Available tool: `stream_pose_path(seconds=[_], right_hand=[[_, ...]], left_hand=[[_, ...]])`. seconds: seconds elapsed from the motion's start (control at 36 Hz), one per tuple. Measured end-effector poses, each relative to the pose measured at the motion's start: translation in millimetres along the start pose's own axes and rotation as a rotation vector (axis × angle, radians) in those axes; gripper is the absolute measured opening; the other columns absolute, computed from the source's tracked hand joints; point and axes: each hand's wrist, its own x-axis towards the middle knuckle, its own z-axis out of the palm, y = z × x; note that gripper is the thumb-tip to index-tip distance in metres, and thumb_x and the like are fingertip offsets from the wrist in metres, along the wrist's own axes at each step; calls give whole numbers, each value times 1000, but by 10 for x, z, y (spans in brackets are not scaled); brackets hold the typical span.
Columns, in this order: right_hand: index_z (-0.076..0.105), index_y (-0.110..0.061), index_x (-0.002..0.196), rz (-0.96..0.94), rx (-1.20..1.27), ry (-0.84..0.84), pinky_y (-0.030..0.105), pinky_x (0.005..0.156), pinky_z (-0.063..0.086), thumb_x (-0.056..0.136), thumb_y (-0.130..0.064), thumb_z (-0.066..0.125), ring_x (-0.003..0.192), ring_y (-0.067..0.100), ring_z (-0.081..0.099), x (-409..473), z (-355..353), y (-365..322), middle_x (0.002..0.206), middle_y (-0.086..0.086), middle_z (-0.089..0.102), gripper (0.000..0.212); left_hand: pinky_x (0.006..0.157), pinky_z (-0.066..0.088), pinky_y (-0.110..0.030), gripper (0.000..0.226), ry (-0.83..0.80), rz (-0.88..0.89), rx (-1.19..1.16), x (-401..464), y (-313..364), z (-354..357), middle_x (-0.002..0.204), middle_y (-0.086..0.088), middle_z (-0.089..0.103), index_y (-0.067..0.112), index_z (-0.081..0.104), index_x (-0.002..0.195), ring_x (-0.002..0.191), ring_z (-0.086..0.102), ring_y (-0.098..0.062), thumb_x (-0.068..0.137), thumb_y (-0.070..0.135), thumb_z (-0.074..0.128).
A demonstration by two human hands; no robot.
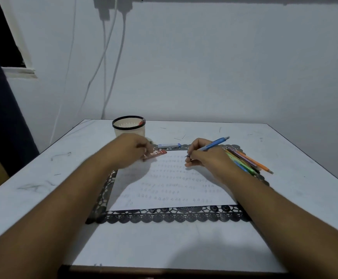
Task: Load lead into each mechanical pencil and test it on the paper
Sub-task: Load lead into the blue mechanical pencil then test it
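My right hand [203, 156] grips a blue mechanical pencil [214, 145] in a writing hold, its tip just above the top of the white paper [170, 190], which carries rows of small pencil marks. My left hand [132, 150] is blurred and hovers at the paper's top left corner, fingers curled over a red lead case [156, 154]; whether it grips the case is unclear. A blue-and-white lead case [169, 145] lies just beyond the paper. Several coloured mechanical pencils [246, 161] lie in a bunch to the right of my right hand.
A cream cup with a black rim [129, 125] stands at the back left, something red at its rim. The paper lies on a black lace-edged mat [170, 216] on a white table [285, 154]. Loose lead bits lie behind the mat. Cables hang down the wall.
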Motion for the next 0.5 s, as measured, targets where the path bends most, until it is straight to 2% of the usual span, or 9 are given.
stream_pose_path(seconds=[0.06, 0.14, 0.19, 0.28, 0.36, 0.44, 0.5], right_hand=[[69, -1, 82, -16, 11, -40, 53, 94, 61, 92, 11, 64, 83, 30, 73, -13, 77, -15, 82, 19, 71, 16], [72, -4, 80, -10, 49, -130, 50, 97, 60, 90, 9, 69, 89, 32, 75, -4, 238, -15, 87, 18, 73, 17], [71, -4, 79, -7, 54, -183, 47, 96, 60, 89, 10, 70, 90, 32, 75, 4, 390, 5, 87, 17, 74, 17], [68, -3, 83, -3, 12, -253, 44, 93, 63, 90, 10, 68, 89, 30, 75, 9, 626, 18, 84, 18, 72, 15], [65, 0, 87, 17, -26, -309, 42, 89, 63, 91, 13, 65, 80, 28, 71, 29, 823, -12, 84, 21, 66, 13], [63, 0, 88, 20, -64, -326, 37, 81, 62, 90, 14, 65, 74, 26, 67, 110, 967, -39, 84, 20, 62, 15], [63, 0, 89, 2, -93, -311, 36, 77, 61, 89, 14, 65, 74, 28, 66, 179, 1034, -29, 84, 21, 61, 14]], left_hand=[[74, 57, -31, 33, -74, -25, -7, -27, -39, -116, 76, 15, 75, 23, 77, 88, 73, 71, -15, 100, 6, 52], [67, 56, -34, 32, -180, -78, 71, -94, -152, -237, 75, 5, 76, 21, 74, 86, 62, 67, -12, 99, 6, 49], [65, 54, -32, 30, -204, -104, 91, -135, -252, -252, 74, 2, 76, 19, 73, 86, 61, 65, -14, 98, 7, 49], [69, 54, -31, 24, -182, -100, 132, -188, -402, -209, 74, 4, 74, 21, 71, 82, 69, 66, -17, 99, 16, 55], [75, 50, -34, 25, -135, -66, 204, -213, -569, -109, 79, 5, 70, 22, 65, 73, 78, 64, -15, 96, 29, 64], [74, 51, -38, 34, -95, -59, 213, -205, -696, -34, 76, 1, 68, 17, 62, 70, 76, 64, -19, 99, 36, 60], [71, 50, -38, 39, -63, -65, 310, -195, -718, -5, 76, 0, 65, 17, 61, 71, 75, 61, -17, 102, 40, 52]])
